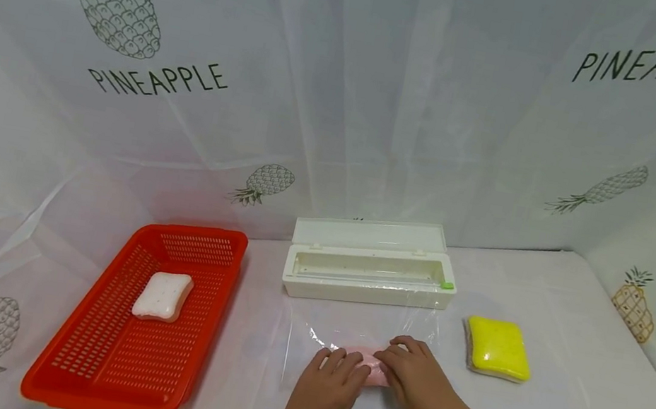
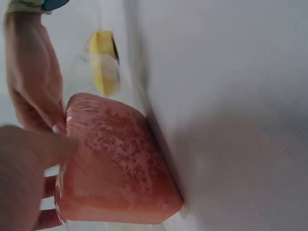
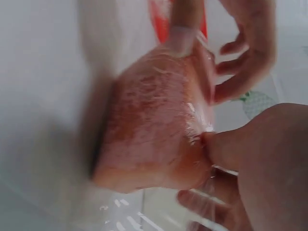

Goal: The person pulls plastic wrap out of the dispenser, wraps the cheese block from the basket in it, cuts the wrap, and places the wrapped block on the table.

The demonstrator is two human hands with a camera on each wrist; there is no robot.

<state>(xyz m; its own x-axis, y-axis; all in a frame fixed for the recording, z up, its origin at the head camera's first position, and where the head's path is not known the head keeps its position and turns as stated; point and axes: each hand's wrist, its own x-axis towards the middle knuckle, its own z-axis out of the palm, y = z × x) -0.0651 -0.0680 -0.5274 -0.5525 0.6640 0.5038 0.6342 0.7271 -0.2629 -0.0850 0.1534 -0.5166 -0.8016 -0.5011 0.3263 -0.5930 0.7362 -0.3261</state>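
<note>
White tabletop (image 1: 249,342) stretches before you. Your left hand (image 1: 324,390) and right hand (image 1: 424,388) pinch the film-wrapped pink block (image 1: 377,369) — thumbs and curled fingers closed on it. Flanking it sit the red basket (image 1: 216,316), holding a white block (image 1: 160,296), and the yellow block (image 1: 498,348) — beyond, the lidded white box (image 1: 362,294).

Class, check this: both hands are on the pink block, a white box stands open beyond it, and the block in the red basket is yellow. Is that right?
Wrong colour: the head view shows a white block in the red basket. The left hand and right hand are on the pink block, the white box open beyond it.
</note>
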